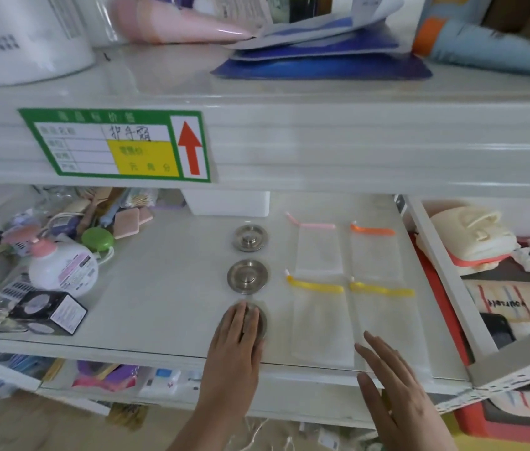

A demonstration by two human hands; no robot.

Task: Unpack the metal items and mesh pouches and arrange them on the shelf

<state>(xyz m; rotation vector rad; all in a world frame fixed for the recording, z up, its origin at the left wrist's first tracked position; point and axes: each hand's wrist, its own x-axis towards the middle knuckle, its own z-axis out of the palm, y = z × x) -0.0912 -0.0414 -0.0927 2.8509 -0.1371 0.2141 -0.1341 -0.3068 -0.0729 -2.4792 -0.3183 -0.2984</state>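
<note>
The left hand (237,340) lay flat, fingers spread, on the nearest metal disc (262,322); the right hand (394,395) hovered open and empty beside the mesh pouches (322,323).

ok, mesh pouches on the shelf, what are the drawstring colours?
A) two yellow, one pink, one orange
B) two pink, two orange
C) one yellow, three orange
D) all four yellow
A: the back row has a pink-string pouch and an orange-string pouch, and the front row has two yellow-string pouches, laid flat in a two-by-two grid right of the three metal discs.
</note>
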